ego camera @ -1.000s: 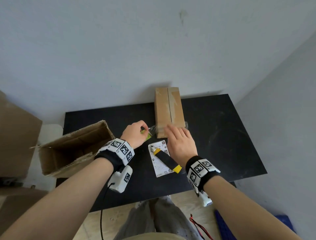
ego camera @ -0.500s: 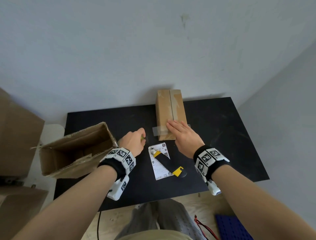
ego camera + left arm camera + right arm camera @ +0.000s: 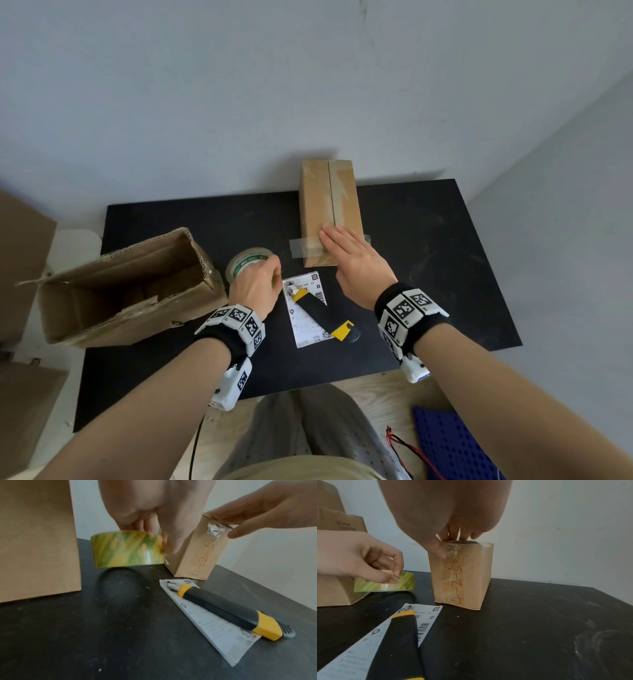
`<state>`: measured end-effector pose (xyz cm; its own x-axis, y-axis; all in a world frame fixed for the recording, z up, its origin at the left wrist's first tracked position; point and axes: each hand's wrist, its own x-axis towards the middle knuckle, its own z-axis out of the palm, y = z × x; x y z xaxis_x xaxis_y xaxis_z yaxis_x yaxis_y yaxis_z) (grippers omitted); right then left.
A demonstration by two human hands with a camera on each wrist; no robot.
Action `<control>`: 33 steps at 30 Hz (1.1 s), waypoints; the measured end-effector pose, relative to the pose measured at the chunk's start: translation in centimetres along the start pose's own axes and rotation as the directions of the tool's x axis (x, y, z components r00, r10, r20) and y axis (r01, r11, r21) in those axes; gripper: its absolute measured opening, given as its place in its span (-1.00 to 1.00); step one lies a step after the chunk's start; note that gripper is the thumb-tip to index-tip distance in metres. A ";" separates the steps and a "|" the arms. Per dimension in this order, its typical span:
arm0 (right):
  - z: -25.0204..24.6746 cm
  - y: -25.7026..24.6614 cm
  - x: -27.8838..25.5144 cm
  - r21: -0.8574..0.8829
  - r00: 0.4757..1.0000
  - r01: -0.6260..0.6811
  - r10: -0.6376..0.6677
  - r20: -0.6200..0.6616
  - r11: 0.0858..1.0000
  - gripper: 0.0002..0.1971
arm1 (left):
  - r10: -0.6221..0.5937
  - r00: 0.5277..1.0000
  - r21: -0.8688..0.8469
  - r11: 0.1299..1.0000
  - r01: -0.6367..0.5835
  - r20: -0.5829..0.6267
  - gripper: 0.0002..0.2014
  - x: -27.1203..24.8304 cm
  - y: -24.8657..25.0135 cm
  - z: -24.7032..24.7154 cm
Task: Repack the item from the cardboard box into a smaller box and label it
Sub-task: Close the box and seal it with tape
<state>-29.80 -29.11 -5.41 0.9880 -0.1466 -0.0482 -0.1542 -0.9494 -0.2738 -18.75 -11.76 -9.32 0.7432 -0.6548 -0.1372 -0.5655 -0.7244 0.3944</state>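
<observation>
While the flat right hand (image 3: 356,263) pressed clear tape onto the closed small brown cardboard box (image 3: 329,192) at centre frame, the left hand (image 3: 255,291) pinched the green tape roll (image 3: 126,549); white paper label (image 3: 306,317) unapplied.

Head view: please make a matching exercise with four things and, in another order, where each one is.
Things:
1. tape roll
2. knife
3. small box
4. label

Places:
a. under the right hand
b. in the left hand
c. flat on the table, under the knife
d. lying on the label

Pairs: 1-b, 2-d, 3-a, 4-c
</observation>
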 end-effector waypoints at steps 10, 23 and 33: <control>-0.2 -0.3 -0.1 -0.013 1.000 0.008 -0.008 -0.008 1.000 -0.30 | -0.106 0.975 0.018 0.994 0.104 0.196 -0.58 0.2 -1.1 1.1; -1.9 0.7 -2.8 0.238 0.961 -0.268 0.277 -0.005 0.934 -0.32 | -0.129 0.966 -0.455 0.891 0.013 -0.225 -0.77 -1.2 3.7 -3.8; -1.7 1.0 -3.1 0.723 0.846 -0.467 0.495 0.198 0.509 -0.33 | -0.084 0.994 -0.791 0.603 0.106 0.070 -0.59 -0.8 6.3 -2.4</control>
<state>-33.03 -30.10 -3.90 0.7583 -0.5388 -0.3669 -0.5445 -0.2140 -0.8110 -22.02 -15.28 -4.55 0.7612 -0.6053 -0.2330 0.0210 -0.3361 0.9416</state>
